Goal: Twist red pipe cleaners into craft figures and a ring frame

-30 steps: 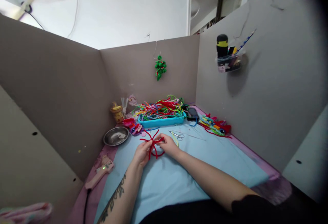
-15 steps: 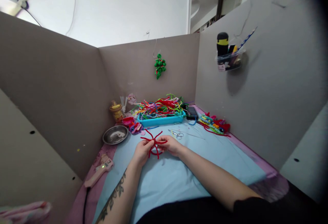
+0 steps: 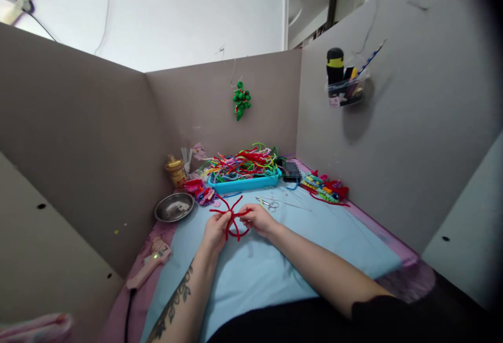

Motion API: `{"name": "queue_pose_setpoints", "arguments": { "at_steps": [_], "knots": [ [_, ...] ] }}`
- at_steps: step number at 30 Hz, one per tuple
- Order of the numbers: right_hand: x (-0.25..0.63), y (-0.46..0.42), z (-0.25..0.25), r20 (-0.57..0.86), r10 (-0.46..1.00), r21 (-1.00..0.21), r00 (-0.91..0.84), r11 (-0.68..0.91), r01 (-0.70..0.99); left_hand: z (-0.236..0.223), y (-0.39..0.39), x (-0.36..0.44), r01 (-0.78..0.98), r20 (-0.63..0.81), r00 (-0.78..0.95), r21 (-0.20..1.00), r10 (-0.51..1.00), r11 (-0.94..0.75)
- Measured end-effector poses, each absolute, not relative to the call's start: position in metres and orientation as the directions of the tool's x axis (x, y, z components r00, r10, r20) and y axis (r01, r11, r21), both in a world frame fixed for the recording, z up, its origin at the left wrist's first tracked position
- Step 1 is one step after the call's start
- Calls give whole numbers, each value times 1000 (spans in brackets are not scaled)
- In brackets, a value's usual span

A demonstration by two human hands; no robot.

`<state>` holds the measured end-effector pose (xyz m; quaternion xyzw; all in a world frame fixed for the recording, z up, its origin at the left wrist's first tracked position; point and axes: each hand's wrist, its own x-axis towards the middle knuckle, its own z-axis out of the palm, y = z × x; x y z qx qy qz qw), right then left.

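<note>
Red pipe cleaners, crossed at the middle so their arms spread like a star, are held above the blue cloth. My left hand pinches them near the crossing point. On the other side, my right hand has its fingers closed on one red arm that points right. A red strand curves below, between the two hands. Just beyond my right hand lie small scissors on the cloth. My right fingertips are partly hidden behind the red strand.
A blue tray heaped with coloured pipe cleaners stands at the back. To the left are a metal dish with small white bits and a pink glue gun with a lit green light. Finished colourful pieces and a phone lie at right.
The whole view has shifted slightly. Both hands keep hold of the red pipe cleaners, whose star shape has turned a little; my right fingers have shifted slightly along one arm.
</note>
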<state>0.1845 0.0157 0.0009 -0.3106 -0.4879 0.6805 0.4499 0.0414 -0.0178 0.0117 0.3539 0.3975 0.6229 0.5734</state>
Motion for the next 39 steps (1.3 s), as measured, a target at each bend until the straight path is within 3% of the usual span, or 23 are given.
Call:
{"name": "queue_pose_setpoints", "arguments": {
  "at_steps": [4,7,11,14,18,22,26,30,33,39],
  "knots": [
    [182,16,-1,3,897,-920,-443,-171,-352,11,-17,43,-464,-6,-119,884,993,-51],
    [182,16,-2,37,899,-960,-436,-89,-265,10,-14,39,-477,-18,-87,878,996,-26],
    [184,15,0,303,897,-953,-321,292,-85,10,-13,36,-513,-60,-89,859,994,6],
    [187,14,3,539,808,-805,-239,577,136,11,-13,37,-533,-109,-102,845,989,39],
    [189,12,5,642,705,-646,-302,709,284,10,-14,37,-525,-136,-109,849,985,59],
    [189,12,4,621,723,-659,-303,691,299,6,-13,35,-513,-116,-81,856,990,58],
    [188,10,1,493,778,-788,-391,589,178,5,-13,34,-501,-124,-68,862,990,74],
    [187,9,1,303,805,-951,-510,288,-111,8,-17,36,-485,-106,-47,872,993,70],
    [186,9,1,216,802,-968,-557,99,-232,11,-20,38,-477,-60,-28,878,998,40],
    [192,22,2,236,853,-970,-466,175,-170,14,-19,37,-452,-50,-66,892,997,15]
  ]
}}
